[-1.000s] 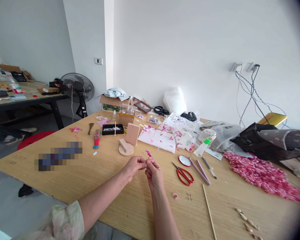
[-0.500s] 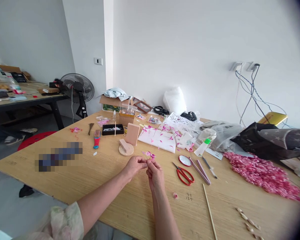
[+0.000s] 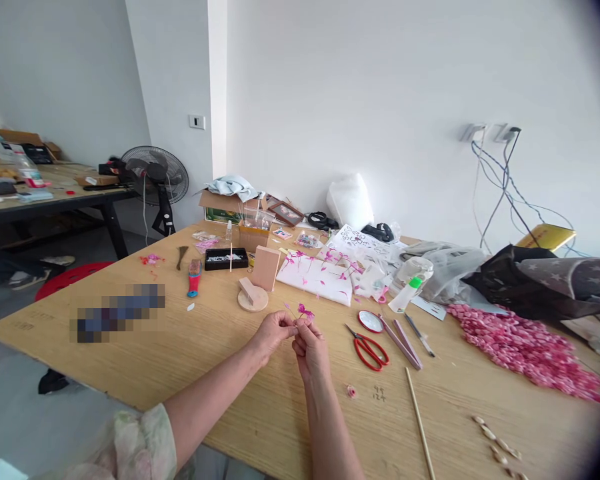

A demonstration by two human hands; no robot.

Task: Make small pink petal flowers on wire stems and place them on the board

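Observation:
Above the middle of the wooden table, my left hand (image 3: 276, 333) and my right hand (image 3: 310, 343) meet at the fingertips. Both pinch the thin stem of a small pink flower (image 3: 306, 311), whose petals stand up over the fingers. Behind them, more pink flowers lie on a white padded cloth (image 3: 315, 279). Red-handled scissors (image 3: 370, 350) rest to the right of my right hand, near a round red-rimmed dish (image 3: 370, 321). A small spool (image 3: 351, 391) lies closer to me. A round wooden base with a block (image 3: 253, 297) sits beyond my left hand.
Pink tweezers (image 3: 403, 343), a pen (image 3: 420, 335), a wooden stick (image 3: 419, 423) and a heap of pink pieces (image 3: 525, 353) lie to the right. A brush (image 3: 194, 279) and a black tray (image 3: 226, 259) are at the back left. A green-capped bottle (image 3: 405, 295) leans behind.
The flower has turned slightly between my fingertips, its darker petals now more bunched. Both hands remain nearly where they were.

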